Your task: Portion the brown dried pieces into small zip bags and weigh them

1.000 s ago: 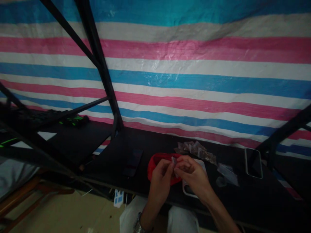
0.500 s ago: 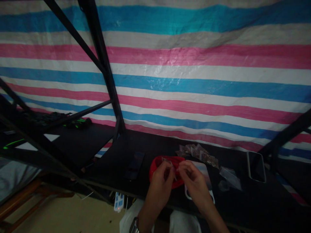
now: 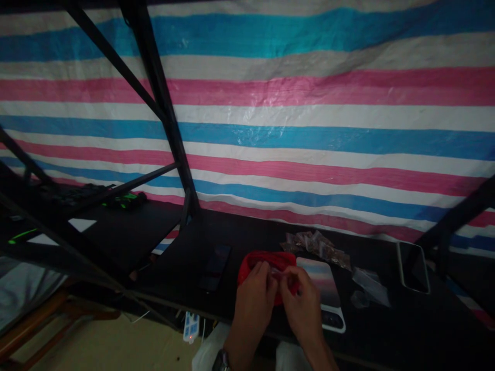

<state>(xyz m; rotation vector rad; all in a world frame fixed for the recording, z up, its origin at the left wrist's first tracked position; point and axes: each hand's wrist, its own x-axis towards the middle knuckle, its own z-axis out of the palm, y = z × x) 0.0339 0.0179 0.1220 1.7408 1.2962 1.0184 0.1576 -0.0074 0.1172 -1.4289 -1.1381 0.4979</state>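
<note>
My left hand (image 3: 254, 293) and my right hand (image 3: 302, 298) meet over a red bag (image 3: 247, 264) on the black table. Their closed fingertips pinch a small clear plastic bag (image 3: 276, 273) between them; its contents are mostly hidden by the fingers. Just right of the red bag lies a white pocket scale (image 3: 324, 282) with a shiny plate and a dark display. Behind the scale, several small clear packets (image 3: 320, 245) with brownish contents are spread in an overlapping row.
Flat clear bags (image 3: 372, 286) and a small round transparent piece (image 3: 360, 299) lie right of the scale. One phone (image 3: 413, 268) is at the right, a dark phone (image 3: 215, 267) at the left. Black metal bars (image 3: 172, 126) stand before a striped sheet (image 3: 309, 139).
My right hand has moved left and closed in on my left hand, so both now pinch at the small bag. More of the scale shows, its display included. The view has shifted slightly.
</note>
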